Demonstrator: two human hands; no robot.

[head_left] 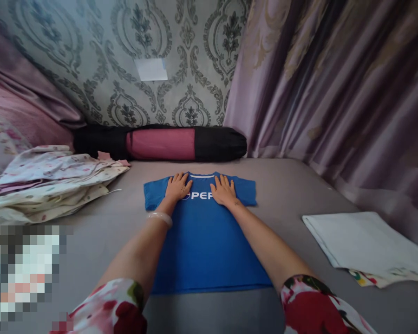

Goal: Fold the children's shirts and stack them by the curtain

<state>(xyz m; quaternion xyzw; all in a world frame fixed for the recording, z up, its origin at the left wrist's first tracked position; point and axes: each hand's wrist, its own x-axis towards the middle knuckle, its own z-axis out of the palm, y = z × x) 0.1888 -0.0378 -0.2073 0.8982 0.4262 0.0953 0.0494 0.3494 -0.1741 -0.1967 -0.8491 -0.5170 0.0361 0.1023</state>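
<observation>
A blue T-shirt (pixel 205 246) lies spread flat on the grey bed surface (pixel 278 185), its collar away from me and its hem toward me. White lettering crosses its chest, partly covered by my hands. My left hand (pixel 177 186) rests palm down near the left shoulder, fingers spread. On the other side of the collar, my right hand (pixel 223 189) presses flat on the shirt, fingers pointing away from me. Both hands hold nothing. A pale bangle (pixel 160 218) circles my left wrist.
Crumpled patterned cloths (pixel 62 185) are piled on the left. Folded white cloth (pixel 365 241) lies on the right, above a colourful printed piece. A black and pink rolled bag (pixel 160 144) lies along the wallpapered wall. Purple curtains (pixel 299 83) hang at the right.
</observation>
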